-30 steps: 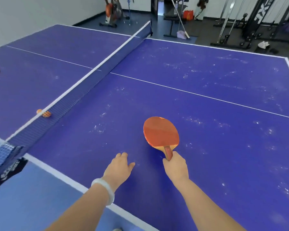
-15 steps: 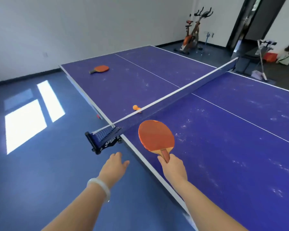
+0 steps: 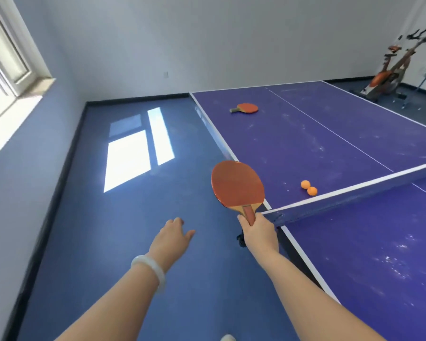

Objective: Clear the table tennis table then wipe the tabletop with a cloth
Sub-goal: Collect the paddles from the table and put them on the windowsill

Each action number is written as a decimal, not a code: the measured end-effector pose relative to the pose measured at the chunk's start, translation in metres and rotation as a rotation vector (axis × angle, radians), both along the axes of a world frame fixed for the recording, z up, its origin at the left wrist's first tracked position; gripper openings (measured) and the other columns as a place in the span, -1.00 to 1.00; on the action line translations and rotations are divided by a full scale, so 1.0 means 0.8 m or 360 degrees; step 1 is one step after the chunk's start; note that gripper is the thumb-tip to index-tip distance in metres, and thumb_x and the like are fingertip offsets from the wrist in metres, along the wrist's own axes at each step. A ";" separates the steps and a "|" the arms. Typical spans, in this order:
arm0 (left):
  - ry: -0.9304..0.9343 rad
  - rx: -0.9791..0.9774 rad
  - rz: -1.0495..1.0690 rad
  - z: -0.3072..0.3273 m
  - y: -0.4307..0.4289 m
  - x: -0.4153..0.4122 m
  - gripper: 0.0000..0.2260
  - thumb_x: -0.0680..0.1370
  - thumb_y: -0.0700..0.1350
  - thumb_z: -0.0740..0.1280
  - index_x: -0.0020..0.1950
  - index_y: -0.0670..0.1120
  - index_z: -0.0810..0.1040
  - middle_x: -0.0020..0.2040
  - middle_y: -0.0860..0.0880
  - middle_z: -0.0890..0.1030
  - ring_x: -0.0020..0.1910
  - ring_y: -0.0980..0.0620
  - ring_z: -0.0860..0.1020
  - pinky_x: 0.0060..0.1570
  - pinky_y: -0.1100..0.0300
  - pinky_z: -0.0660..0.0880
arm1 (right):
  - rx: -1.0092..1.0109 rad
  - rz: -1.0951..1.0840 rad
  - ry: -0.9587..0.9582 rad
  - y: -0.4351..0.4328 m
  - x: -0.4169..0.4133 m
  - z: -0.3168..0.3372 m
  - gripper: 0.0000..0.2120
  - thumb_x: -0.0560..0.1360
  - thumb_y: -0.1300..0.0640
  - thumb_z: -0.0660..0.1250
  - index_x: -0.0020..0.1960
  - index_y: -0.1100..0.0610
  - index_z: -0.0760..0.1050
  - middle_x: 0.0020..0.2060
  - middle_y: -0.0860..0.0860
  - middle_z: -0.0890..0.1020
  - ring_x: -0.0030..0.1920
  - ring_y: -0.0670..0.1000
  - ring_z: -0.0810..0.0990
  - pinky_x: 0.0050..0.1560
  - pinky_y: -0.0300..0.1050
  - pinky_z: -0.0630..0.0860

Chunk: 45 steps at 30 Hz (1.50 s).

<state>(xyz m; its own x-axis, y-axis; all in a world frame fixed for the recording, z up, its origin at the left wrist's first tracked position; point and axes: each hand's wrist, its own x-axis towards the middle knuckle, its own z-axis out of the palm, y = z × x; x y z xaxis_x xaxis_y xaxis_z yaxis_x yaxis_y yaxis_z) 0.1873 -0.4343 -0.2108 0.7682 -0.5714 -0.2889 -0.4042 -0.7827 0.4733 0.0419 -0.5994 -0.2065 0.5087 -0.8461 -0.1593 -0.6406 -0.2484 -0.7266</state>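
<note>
The right hand [image 3: 257,232] clenches its fingers round the handle of a red paddle [image 3: 236,184], raised beside the desk's [image 3: 330,143] left edge for clearing. The left hand [image 3: 172,236] hangs relaxed and empty over the floor. A second paddle [image 3: 247,108] lies at the far end, and two orange balls [image 3: 305,184] sit beside the net [image 3: 354,195], not yet collected.

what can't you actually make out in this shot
Head view only:
- Net clamp at the table's edge: mostly hidden behind the right hand and the paddle it holds.
- Near half of the table: cut off by the right and bottom edges.
- Left hand: palm faces away, unseen.
- Exercise bike: blurred, cut by the right edge.
- Cloth: none in view.
</note>
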 end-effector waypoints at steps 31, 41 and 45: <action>-0.0003 -0.0081 -0.0415 0.011 -0.382 0.579 -0.54 0.65 0.08 0.20 0.46 -0.15 0.30 0.38 -0.12 0.41 0.27 -0.11 0.48 0.24 0.01 0.45 | -0.0104 -0.0409 0.0227 -0.333 0.522 -0.025 -0.61 0.60 -0.18 0.23 -0.01 0.18 0.45 -0.17 0.05 0.55 -0.13 0.14 0.56 -0.17 0.01 0.53; 0.0017 -0.0103 -0.0685 0.000 -0.569 0.676 -0.60 0.65 0.08 0.20 0.36 -0.17 0.36 0.29 -0.12 0.45 0.22 -0.11 0.50 0.19 0.02 0.45 | -0.0062 -0.0703 0.0280 -0.467 0.592 -0.035 -0.64 0.61 -0.16 0.24 -0.05 0.16 0.42 -0.23 0.01 0.52 -0.24 0.04 0.52 -0.32 -0.07 0.42; 0.0026 -0.0144 -0.0703 -0.010 -0.659 0.697 -0.52 0.64 0.14 0.19 0.41 -0.16 0.32 0.32 -0.10 0.41 0.27 -0.09 0.45 0.22 0.05 0.41 | -0.0019 -0.0724 0.0259 -0.541 0.620 -0.055 -0.63 0.61 -0.17 0.24 -0.05 0.16 0.43 -0.23 0.00 0.53 -0.22 0.07 0.58 -0.27 -0.04 0.52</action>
<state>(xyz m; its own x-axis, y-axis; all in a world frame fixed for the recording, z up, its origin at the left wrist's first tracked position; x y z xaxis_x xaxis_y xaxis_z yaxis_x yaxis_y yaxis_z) 0.7447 -0.9618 -0.2189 0.4408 -0.8669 -0.2328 -0.6822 -0.4921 0.5407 0.5380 -1.0318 -0.2502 0.0560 -0.9792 -0.1949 -0.7914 0.0754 -0.6066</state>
